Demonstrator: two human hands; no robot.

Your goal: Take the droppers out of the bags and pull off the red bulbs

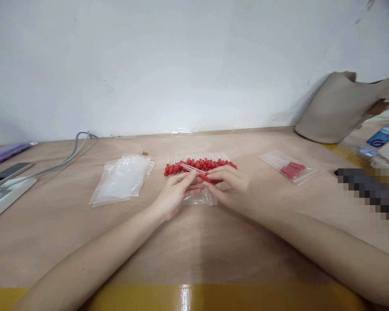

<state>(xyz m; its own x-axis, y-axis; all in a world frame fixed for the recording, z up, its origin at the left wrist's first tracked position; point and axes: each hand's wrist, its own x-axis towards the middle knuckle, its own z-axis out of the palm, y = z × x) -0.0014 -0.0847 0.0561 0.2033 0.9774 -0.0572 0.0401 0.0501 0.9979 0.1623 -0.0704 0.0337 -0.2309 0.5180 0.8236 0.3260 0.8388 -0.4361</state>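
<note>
My left hand (175, 194) is closed in a pinch on the pale shafts of a few red-tipped sticks (201, 176). Around the red ends of these same sticks are the fingers of my right hand (230, 183), closed too. Behind both hands lies a row of many red-tipped white sticks (197, 163), red heads towards me. A clear zip bag (199, 198) lies flat under my hands, partly hidden by them. To the left is a stack of clear zip bags (123, 179). A filled zip bag (288, 166) with red-tipped sticks inside lies to the right.
At the far left are a power strip (9, 194) with a grey cable (69, 157), a dark phone-like object (11, 172) and a purple packet (8, 153). A grey-beige bag (333, 108) stands against the wall at right, near a blue-and-clear package (384, 134). Yellow tape (142, 298) runs along the front edge.
</note>
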